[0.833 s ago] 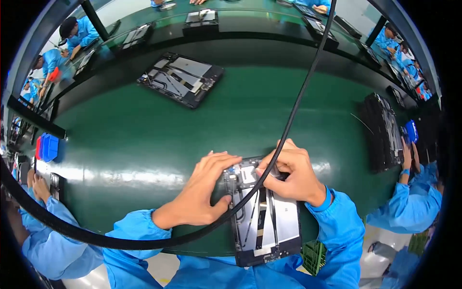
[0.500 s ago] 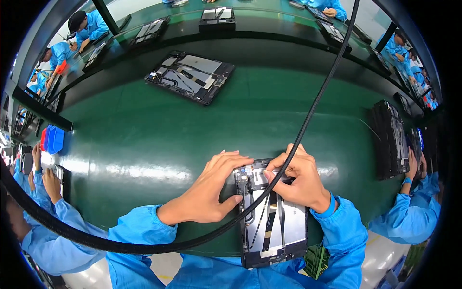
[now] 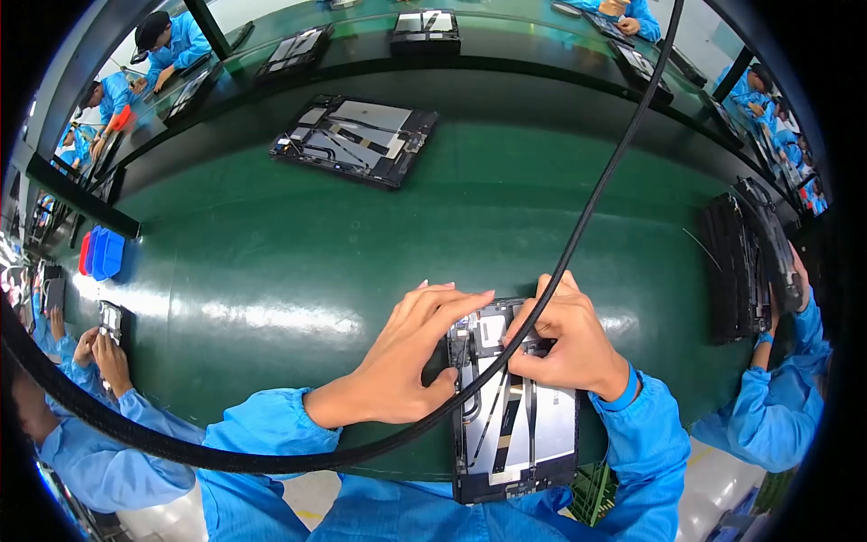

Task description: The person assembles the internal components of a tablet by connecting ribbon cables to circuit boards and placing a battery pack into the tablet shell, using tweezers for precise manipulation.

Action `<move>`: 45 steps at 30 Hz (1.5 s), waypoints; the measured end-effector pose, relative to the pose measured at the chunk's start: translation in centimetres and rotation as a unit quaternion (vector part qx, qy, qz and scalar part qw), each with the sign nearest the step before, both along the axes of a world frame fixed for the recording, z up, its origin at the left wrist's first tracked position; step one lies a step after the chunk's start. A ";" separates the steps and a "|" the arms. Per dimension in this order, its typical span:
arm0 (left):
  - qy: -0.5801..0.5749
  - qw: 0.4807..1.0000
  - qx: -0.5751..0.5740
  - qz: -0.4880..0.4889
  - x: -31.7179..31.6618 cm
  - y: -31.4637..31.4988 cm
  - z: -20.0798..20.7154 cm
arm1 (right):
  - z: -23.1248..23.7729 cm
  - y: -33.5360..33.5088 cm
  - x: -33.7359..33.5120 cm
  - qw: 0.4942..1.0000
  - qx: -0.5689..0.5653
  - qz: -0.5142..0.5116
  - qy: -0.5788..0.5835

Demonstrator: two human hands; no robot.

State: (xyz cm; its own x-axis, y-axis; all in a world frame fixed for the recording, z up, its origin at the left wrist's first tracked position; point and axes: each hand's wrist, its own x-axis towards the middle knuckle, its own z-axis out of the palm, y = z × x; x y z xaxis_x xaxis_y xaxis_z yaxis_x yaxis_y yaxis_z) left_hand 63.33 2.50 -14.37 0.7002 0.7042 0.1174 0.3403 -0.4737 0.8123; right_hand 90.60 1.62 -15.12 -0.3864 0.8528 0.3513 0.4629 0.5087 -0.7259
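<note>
An opened tablet (image 3: 555, 425) lies on the bench close to my body, its inside facing up with silver panels, dark strips and black cables. My left hand (image 3: 393, 366) rests at its far left corner, fingers stretched out and thumb apart beside the left edge. My right hand (image 3: 578, 348) is over the far right part, thumb and index finger pinched together at the inner parts. Whatever sits in that pinch is too small or hidden to name. A blue band (image 3: 621, 387) circles my right wrist.
A thick black cable (image 3: 589, 212) crosses in front of my right hand. Another opened tablet (image 3: 361, 135) lies farther off on the green bench (image 3: 271, 244). Dark tablets stand stacked (image 3: 733, 271) at the right, beside a co-worker. Blue bins (image 3: 108, 253) are at the left, near another co-worker.
My left hand has slid slightly right along the tablet's far end. My right hand's pinch has shifted a little nearer to me. The right co-worker now handles a dark tablet by the stack.
</note>
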 end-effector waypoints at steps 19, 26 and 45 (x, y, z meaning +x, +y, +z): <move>-0.015 0.996 0.052 0.064 1.2 -1.9 -1.6 | -1.2 -0.6 1.3 0.998 -0.050 -0.034 0.030; -0.032 0.992 0.067 0.101 1.9 -2.9 -2.2 | -0.8 -0.8 2.3 1.000 -0.025 0.008 -0.008; 0.084 0.934 0.329 0.111 4.3 -4.8 -2.3 | -1.8 0.0 6.7 0.991 -0.108 0.076 0.033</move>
State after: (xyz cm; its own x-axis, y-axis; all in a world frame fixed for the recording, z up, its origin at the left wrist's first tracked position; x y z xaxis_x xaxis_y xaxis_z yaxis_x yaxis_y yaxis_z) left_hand 67.63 -2.28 -16.69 0.5932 0.6485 0.4771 0.5863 -0.7541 0.2960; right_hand 97.25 1.62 -16.93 -0.4991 0.8442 0.1954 0.3401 0.3983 -0.8519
